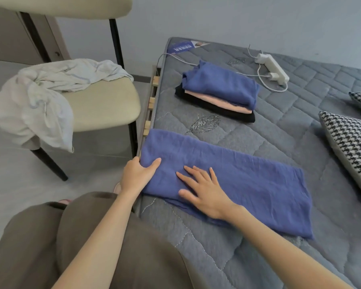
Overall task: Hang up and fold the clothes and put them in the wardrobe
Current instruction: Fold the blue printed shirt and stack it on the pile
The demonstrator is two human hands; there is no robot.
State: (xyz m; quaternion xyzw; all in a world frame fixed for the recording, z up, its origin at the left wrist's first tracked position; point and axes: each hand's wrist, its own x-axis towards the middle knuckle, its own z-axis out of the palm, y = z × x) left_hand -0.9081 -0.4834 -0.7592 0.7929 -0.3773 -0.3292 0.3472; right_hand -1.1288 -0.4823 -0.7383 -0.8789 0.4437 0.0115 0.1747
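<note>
A blue garment (248, 180), folded into a long strip, lies flat across the near edge of the grey mattress (279, 126). My left hand (137, 174) grips its left end, thumb on top and fingers under the edge. My right hand (204, 190) lies flat on the cloth beside it, fingers spread. Further back on the mattress sits a stack of folded clothes (219, 90): blue on top, pink under it, black at the bottom. A crumpled white garment (44, 97) hangs over the seat of a beige chair (104, 105) to the left.
A white power strip (273, 67) with its cable lies on the mattress behind the stack. Two houndstooth cushions (352, 142) rest at the right edge. The chair stands close to the bed's left side, on a grey floor (13, 184).
</note>
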